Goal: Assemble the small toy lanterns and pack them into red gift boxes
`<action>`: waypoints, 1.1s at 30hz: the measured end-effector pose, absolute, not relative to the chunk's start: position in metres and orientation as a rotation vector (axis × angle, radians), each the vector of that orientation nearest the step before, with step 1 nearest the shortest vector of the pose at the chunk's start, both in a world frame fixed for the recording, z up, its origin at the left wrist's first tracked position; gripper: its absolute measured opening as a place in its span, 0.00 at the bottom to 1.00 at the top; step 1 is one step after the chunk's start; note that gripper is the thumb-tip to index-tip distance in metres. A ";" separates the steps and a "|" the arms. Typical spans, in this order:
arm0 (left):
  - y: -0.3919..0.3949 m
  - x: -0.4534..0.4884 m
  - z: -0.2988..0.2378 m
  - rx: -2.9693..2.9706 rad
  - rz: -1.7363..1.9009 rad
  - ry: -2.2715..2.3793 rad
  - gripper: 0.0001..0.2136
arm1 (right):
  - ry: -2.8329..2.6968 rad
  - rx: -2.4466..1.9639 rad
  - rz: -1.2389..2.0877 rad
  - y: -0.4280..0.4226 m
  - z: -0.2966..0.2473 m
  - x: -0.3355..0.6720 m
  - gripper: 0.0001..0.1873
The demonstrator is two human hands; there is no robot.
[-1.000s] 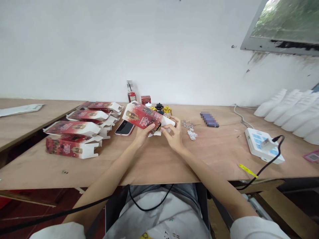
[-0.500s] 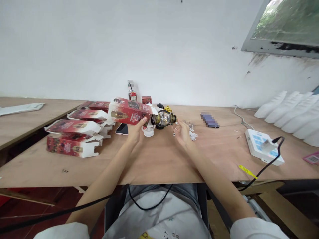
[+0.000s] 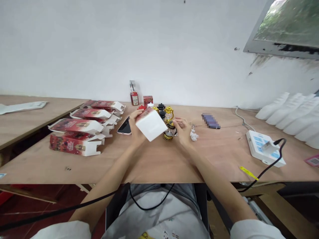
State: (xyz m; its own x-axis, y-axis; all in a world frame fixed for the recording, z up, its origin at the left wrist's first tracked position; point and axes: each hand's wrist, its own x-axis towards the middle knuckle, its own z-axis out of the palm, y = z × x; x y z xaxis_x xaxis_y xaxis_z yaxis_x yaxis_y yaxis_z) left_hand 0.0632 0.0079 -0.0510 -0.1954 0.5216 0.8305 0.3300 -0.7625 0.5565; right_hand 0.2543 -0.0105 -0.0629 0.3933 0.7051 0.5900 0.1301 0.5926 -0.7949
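Observation:
My left hand (image 3: 137,127) is closed around a red printed carton (image 3: 152,125), tipped so that a plain white end faces me. Just right of it, a small black-and-gold lantern (image 3: 168,132) with a clear globe is low at the table. My right hand (image 3: 183,130) has its thumb and fingers pinched at the lantern's upper right side. Behind these, gold lanterns (image 3: 169,113) and black lanterns (image 3: 161,107) stand grouped, partly hidden by the carton, beside a red top and a white top.
Several open red cartons (image 3: 77,126) lie stacked at left, near a phone (image 3: 124,126). Small white pieces (image 3: 193,134) lie right of my right hand. Farther right are a dark phone (image 3: 210,120), a power strip (image 3: 264,147) and white cone-like shapes (image 3: 294,116).
The carton has swung round and moved right, from lying sideways to showing its white end. The lantern, earlier sideways at the carton's end, is now apart from it and lower, near the table.

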 end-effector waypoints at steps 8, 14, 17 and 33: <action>-0.003 0.064 -0.040 2.251 2.395 1.242 0.20 | -1.396 -0.988 -0.058 -0.029 -0.066 0.245 0.14; 0.001 0.058 -0.041 2.381 2.329 1.399 0.17 | -1.479 -0.803 -0.325 -0.043 -0.070 0.237 0.21; 0.006 0.056 -0.044 2.375 2.294 1.450 0.14 | -1.537 -0.772 -0.245 -0.043 -0.069 0.234 0.23; 0.004 0.055 -0.044 2.347 2.179 1.637 0.14 | -1.447 -0.683 0.029 -0.039 -0.081 0.226 0.26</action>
State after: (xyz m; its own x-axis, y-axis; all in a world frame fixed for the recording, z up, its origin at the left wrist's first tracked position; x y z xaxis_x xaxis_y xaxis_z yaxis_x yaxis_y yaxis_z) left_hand 0.0549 0.0044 -0.0436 -0.0898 0.2972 0.9506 0.8301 -0.5051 0.2363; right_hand 0.2256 -0.0392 -0.0806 0.1577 0.4153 0.8959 0.3791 0.8123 -0.4433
